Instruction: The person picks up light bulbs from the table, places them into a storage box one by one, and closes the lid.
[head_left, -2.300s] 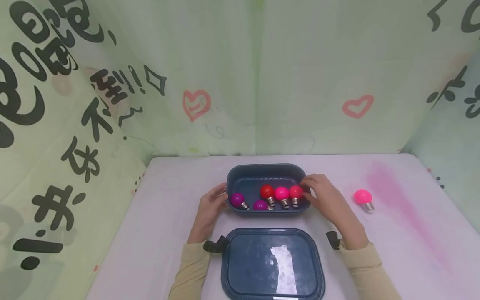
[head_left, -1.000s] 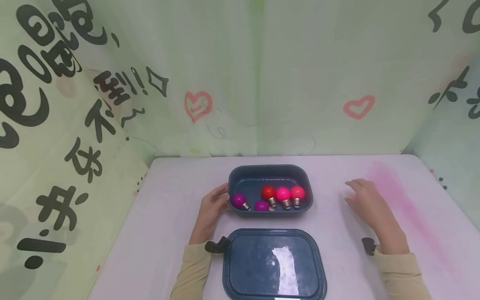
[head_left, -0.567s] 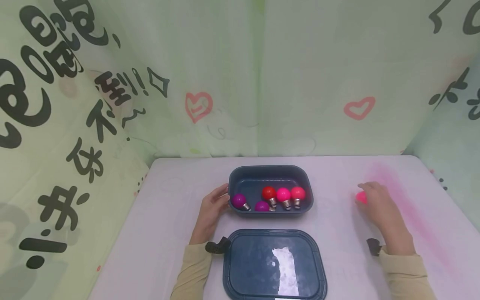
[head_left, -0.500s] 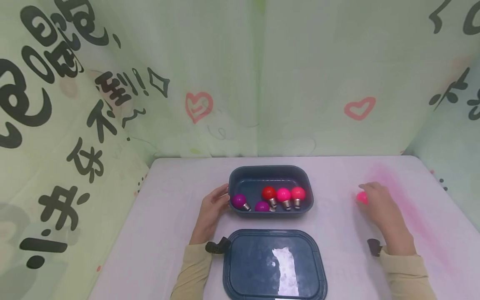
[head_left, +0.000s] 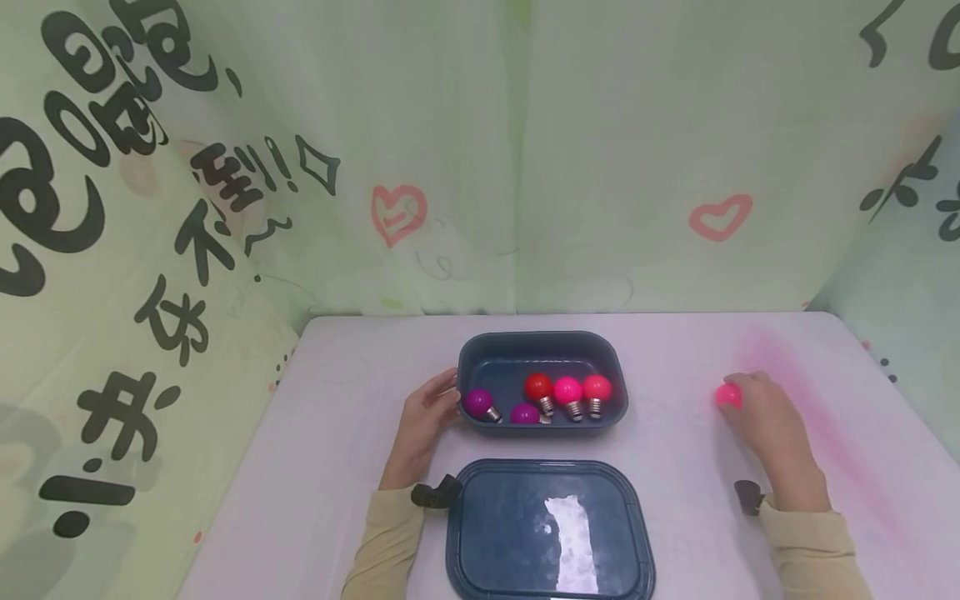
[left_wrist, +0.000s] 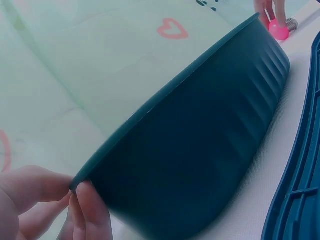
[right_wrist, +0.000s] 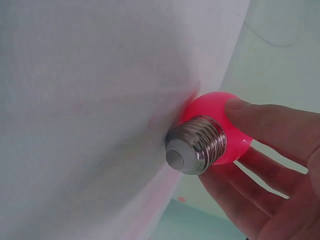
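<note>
My right hand (head_left: pixel 765 417) pinches a pink light bulb (right_wrist: pixel 220 107) between thumb and fingers, close over the table on the right. In the right wrist view the bulb's metal screw base points away from the palm. My left hand (head_left: pixel 422 421) is at the left end of a dark blue box (head_left: pixel 540 354); in the left wrist view its thumb and fingers (left_wrist: pixel 92 207) pinch the box's rim. Inside the box lie two purple bulbs (head_left: pixel 477 402), a red bulb (head_left: pixel 537 386) and two pink bulbs (head_left: pixel 567 389).
A dark blue lid (head_left: pixel 517 533) lies flat on the white table (head_left: pixel 360 367) in front of the box, beside the left wrist. A pink stain (head_left: pixel 817 417) marks the tabletop at right. Pale green cloth (head_left: pixel 585 150) hangs behind and at both sides.
My right hand has left the box's right end, moved right to the loose pink bulb and closed its fingers on it. My left hand and the box stay in place.
</note>
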